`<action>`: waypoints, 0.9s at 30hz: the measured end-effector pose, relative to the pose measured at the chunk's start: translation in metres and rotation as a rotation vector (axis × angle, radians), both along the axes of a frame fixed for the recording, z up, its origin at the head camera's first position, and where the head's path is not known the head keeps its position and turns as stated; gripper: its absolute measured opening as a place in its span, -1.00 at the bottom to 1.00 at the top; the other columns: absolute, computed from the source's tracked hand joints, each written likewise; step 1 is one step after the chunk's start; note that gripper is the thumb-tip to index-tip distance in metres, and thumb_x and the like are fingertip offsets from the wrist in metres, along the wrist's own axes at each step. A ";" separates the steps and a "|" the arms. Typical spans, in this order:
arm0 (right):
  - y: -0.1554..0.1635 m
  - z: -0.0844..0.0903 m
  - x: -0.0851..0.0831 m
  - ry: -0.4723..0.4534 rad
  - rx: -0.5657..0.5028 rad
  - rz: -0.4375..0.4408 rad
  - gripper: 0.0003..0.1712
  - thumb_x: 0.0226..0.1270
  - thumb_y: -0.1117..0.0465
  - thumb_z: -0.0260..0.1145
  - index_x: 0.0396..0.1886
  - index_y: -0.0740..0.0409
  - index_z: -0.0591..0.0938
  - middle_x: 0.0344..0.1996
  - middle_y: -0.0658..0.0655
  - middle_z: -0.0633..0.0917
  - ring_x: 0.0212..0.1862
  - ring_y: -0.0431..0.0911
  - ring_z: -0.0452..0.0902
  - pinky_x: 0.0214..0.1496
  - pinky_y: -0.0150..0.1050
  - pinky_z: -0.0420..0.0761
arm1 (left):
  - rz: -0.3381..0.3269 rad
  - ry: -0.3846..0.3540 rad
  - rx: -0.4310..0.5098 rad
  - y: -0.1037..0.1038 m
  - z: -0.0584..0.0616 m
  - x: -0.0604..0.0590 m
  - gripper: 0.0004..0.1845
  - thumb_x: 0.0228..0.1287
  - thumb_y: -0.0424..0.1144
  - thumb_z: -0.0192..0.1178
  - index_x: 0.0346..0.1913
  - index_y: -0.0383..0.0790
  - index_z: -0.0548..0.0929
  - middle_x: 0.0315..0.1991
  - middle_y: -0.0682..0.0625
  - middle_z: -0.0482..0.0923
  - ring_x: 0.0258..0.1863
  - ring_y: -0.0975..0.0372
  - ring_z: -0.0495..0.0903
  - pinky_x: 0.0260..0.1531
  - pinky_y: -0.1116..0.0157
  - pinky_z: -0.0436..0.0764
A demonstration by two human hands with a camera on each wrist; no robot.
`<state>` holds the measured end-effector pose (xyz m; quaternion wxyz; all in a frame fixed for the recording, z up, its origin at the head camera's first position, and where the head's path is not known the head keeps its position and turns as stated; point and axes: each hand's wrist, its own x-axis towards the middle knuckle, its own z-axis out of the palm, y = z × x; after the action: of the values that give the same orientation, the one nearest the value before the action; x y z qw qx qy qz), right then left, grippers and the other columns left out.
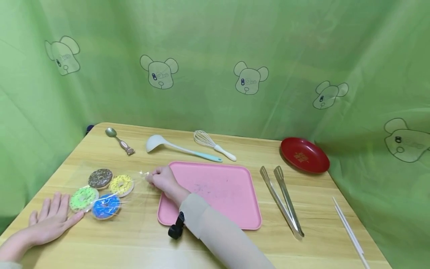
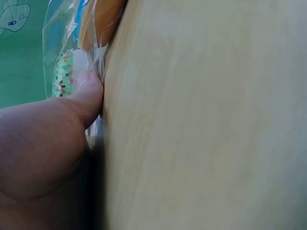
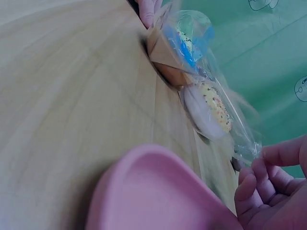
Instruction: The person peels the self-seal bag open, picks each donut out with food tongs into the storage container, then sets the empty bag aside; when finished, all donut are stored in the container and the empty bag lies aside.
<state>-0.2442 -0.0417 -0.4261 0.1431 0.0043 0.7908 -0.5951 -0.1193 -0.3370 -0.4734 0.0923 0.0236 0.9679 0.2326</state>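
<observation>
Doughnuts, four of them, sit sealed in a clear crinkly plastic bag [image 1: 107,186] on the left part of the pale wooden table [image 1: 215,246]: a chocolate-brown one [image 1: 100,178], a yellow sprinkled one [image 1: 121,185], a green sprinkled one [image 1: 83,198] and a blue one [image 1: 105,206]. The left hand [image 1: 50,220] lies flat on the table with its fingers straight and slightly spread, the thumb tip touching the bag just beside the green doughnut; the left wrist view shows that thumb [image 2: 88,93] pressed against the plastic. The right hand [image 1: 162,180] reaches across the near left corner of the flat pink rectangular plastic tray [image 1: 221,194], its fingers curled and pinching the twisted end of the bag. Beyond the tray lie a small metal spoon with a brown handle [image 1: 120,141], a white ladle with a light blue handle [image 1: 178,148] and a wire whisk with a white handle [image 1: 214,145]. To the right of the tray are long metal tongs [image 1: 282,201], a glossy red round plate [image 1: 304,155] and white chopsticks [image 1: 349,231] near the table's right edge.
</observation>
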 end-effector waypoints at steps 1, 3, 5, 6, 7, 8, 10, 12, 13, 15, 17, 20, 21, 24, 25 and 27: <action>0.001 -0.001 0.000 -0.009 -0.012 -0.004 -0.80 0.01 0.43 0.32 -0.67 0.16 0.52 -0.73 0.03 0.51 -0.70 -0.19 0.27 -0.70 -0.39 0.29 | 0.000 -0.002 0.002 0.000 0.000 0.000 -0.03 0.39 0.21 -0.26 0.32 -0.55 -0.45 0.26 -0.54 -0.69 0.17 -0.34 -0.76 -0.13 -0.41 -0.62; 0.002 -0.003 0.001 -0.022 -0.030 -0.015 -0.82 0.00 0.45 0.30 -0.65 0.17 0.53 -0.71 0.05 0.52 -0.69 -0.17 0.30 -0.70 -0.39 0.33 | -0.001 -0.006 0.005 0.000 0.001 0.000 -0.03 0.39 0.21 -0.26 0.32 -0.55 -0.46 0.26 -0.53 -0.70 0.17 -0.34 -0.76 -0.13 -0.41 -0.63; 0.004 -0.004 0.002 -0.031 -0.055 -0.023 -0.84 0.00 0.47 0.29 -0.62 0.18 0.54 -0.70 0.06 0.54 -0.69 -0.16 0.32 -0.72 -0.39 0.37 | -0.002 -0.009 0.006 0.000 0.002 -0.001 -0.03 0.39 0.21 -0.26 0.32 -0.54 -0.46 0.26 -0.53 -0.70 0.16 -0.34 -0.76 -0.13 -0.41 -0.63; 0.004 -0.004 0.002 -0.030 -0.065 -0.027 -0.85 0.00 0.47 0.28 -0.62 0.19 0.55 -0.70 0.07 0.54 -0.70 -0.16 0.32 -0.73 -0.40 0.38 | -0.002 -0.010 0.005 0.000 0.002 -0.002 -0.03 0.39 0.21 -0.26 0.32 -0.54 -0.46 0.26 -0.53 -0.71 0.16 -0.34 -0.76 -0.14 -0.40 -0.64; 0.005 -0.005 0.003 -0.029 -0.076 -0.029 -0.85 0.00 0.47 0.28 -0.62 0.20 0.55 -0.70 0.07 0.54 -0.71 -0.16 0.32 -0.74 -0.40 0.39 | -0.002 -0.011 0.005 0.000 0.003 -0.002 -0.03 0.39 0.21 -0.26 0.32 -0.55 -0.46 0.25 -0.53 -0.71 0.16 -0.34 -0.76 -0.14 -0.40 -0.64; 0.005 -0.005 0.003 -0.030 -0.087 -0.032 -0.86 0.00 0.47 0.29 -0.61 0.20 0.55 -0.70 0.07 0.53 -0.72 -0.16 0.32 -0.74 -0.41 0.39 | -0.002 -0.014 0.005 0.000 0.003 -0.002 -0.03 0.39 0.21 -0.26 0.32 -0.55 -0.46 0.25 -0.54 -0.70 0.16 -0.35 -0.76 -0.14 -0.40 -0.64; 0.006 -0.006 0.005 -0.032 -0.105 -0.032 -0.86 0.02 0.47 0.29 -0.62 0.22 0.55 -0.72 0.08 0.52 -0.74 -0.16 0.30 -0.76 -0.41 0.39 | -0.003 -0.020 0.004 0.001 0.004 -0.001 -0.03 0.39 0.21 -0.25 0.31 -0.56 -0.46 0.25 -0.54 -0.69 0.16 -0.35 -0.76 -0.14 -0.40 -0.64; 0.007 -0.006 0.006 -0.035 -0.115 -0.028 -0.85 0.02 0.48 0.29 -0.62 0.23 0.55 -0.73 0.09 0.52 -0.76 -0.16 0.30 -0.77 -0.41 0.39 | -0.002 -0.021 0.008 0.001 0.005 -0.001 -0.03 0.40 0.20 -0.25 0.31 -0.57 -0.45 0.25 -0.55 -0.68 0.16 -0.36 -0.75 -0.14 -0.41 -0.63; 0.008 -0.006 0.007 -0.037 -0.118 -0.025 -0.85 0.02 0.48 0.29 -0.61 0.23 0.55 -0.72 0.09 0.52 -0.77 -0.16 0.29 -0.77 -0.41 0.39 | -0.002 -0.022 0.010 0.001 0.005 0.000 -0.04 0.40 0.20 -0.25 0.31 -0.57 -0.45 0.25 -0.56 -0.67 0.16 -0.36 -0.74 -0.14 -0.41 -0.63; 0.009 -0.006 0.008 -0.037 -0.120 -0.017 -0.86 0.03 0.48 0.29 -0.61 0.23 0.55 -0.72 0.10 0.52 -0.77 -0.17 0.30 -0.77 -0.41 0.39 | 0.002 -0.023 0.012 0.002 0.005 0.000 -0.04 0.40 0.20 -0.25 0.32 -0.56 -0.44 0.25 -0.56 -0.67 0.16 -0.37 -0.74 -0.13 -0.41 -0.62; 0.009 -0.006 0.008 -0.041 -0.123 -0.018 -0.86 0.04 0.47 0.30 -0.60 0.23 0.55 -0.70 0.11 0.53 -0.76 -0.17 0.31 -0.76 -0.41 0.40 | 0.004 -0.022 0.014 0.002 0.005 0.001 -0.04 0.40 0.19 -0.25 0.32 -0.56 -0.45 0.25 -0.55 -0.68 0.16 -0.36 -0.74 -0.13 -0.41 -0.63; 0.009 -0.006 0.009 -0.051 -0.140 -0.029 -0.85 0.05 0.47 0.31 -0.60 0.24 0.54 -0.69 0.13 0.54 -0.74 -0.16 0.34 -0.73 -0.41 0.44 | 0.004 -0.026 0.013 0.002 0.003 0.002 -0.04 0.40 0.20 -0.26 0.31 -0.55 -0.46 0.25 -0.54 -0.70 0.16 -0.35 -0.76 -0.14 -0.41 -0.64; 0.009 -0.006 0.010 -0.053 -0.147 -0.036 -0.85 0.05 0.47 0.31 -0.60 0.24 0.53 -0.68 0.12 0.54 -0.73 -0.16 0.35 -0.72 -0.41 0.46 | 0.003 -0.024 0.013 0.002 0.003 0.002 -0.04 0.40 0.20 -0.26 0.31 -0.55 -0.46 0.25 -0.54 -0.70 0.16 -0.35 -0.76 -0.14 -0.41 -0.64; 0.008 -0.007 0.012 -0.051 -0.168 -0.064 -0.85 0.06 0.48 0.30 -0.58 0.25 0.52 -0.68 0.12 0.54 -0.72 -0.16 0.39 -0.65 -0.37 0.53 | 0.002 -0.022 0.003 0.002 0.003 0.002 -0.04 0.40 0.21 -0.26 0.32 -0.53 -0.48 0.26 -0.53 -0.70 0.16 -0.36 -0.75 -0.14 -0.41 -0.63; 0.008 -0.007 0.013 -0.051 -0.174 -0.076 -0.85 0.06 0.48 0.30 -0.57 0.26 0.51 -0.66 0.12 0.55 -0.72 -0.16 0.40 -0.63 -0.36 0.56 | 0.002 -0.021 0.001 0.002 0.003 0.002 -0.04 0.39 0.21 -0.26 0.32 -0.52 -0.48 0.26 -0.53 -0.70 0.16 -0.36 -0.75 -0.14 -0.41 -0.63; 0.008 -0.009 0.014 -0.051 -0.181 -0.105 -0.87 0.05 0.49 0.30 -0.54 0.27 0.53 -0.64 0.12 0.56 -0.73 -0.17 0.41 -0.60 -0.34 0.58 | 0.004 -0.023 -0.002 0.002 0.004 0.002 -0.03 0.39 0.22 -0.25 0.32 -0.51 -0.48 0.26 -0.53 -0.70 0.16 -0.37 -0.74 -0.14 -0.41 -0.63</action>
<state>-0.2301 -0.0338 -0.4347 0.1316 0.0480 0.7287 -0.6704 -0.1176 -0.3353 -0.4698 0.1032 0.0187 0.9671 0.2319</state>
